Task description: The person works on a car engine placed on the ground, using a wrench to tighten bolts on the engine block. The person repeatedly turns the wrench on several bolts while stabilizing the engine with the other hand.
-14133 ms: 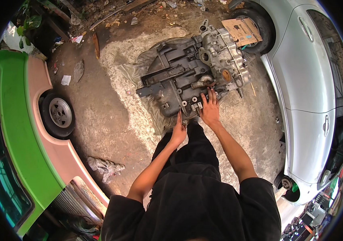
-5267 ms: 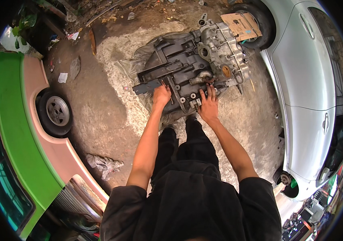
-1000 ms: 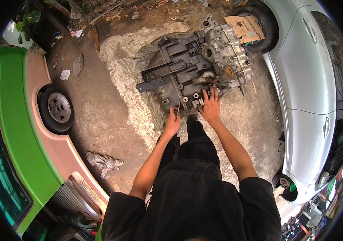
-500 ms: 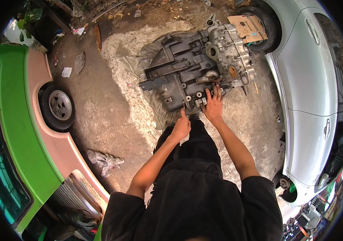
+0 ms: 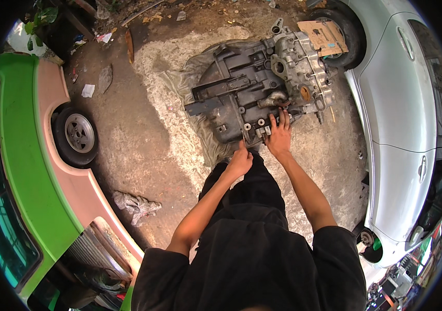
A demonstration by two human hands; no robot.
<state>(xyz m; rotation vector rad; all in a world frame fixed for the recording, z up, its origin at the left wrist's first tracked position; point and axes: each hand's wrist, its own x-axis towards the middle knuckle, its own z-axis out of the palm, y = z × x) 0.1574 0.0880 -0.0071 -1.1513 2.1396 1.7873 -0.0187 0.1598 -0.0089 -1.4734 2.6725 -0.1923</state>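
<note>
A dark, greasy engine block (image 5: 252,96) lies on its side before me, with a pale metal cylinder head (image 5: 293,67) at its right end. My right hand (image 5: 280,137) is laid on the block's near edge with its fingers stretched out, close to a small metal bracket. At the near left edge my left hand (image 5: 240,160) is closed, its index finger pointing forward along the casing. A thin sliver shows ahead of that fingertip; whatever the hand holds is mostly hidden beneath it.
The engine rests on a crumpled grey-green cloth (image 5: 210,153) over rough concrete. A green and pink car (image 5: 50,150) stands at the left, a silver car (image 5: 394,109) at the right. Cardboard (image 5: 322,39) leans on the silver car's wheel. A rag (image 5: 136,206) lies at left.
The whole view has shifted slightly, so the engine and the floor sit a little further right. Both hands keep their places on the engine.
</note>
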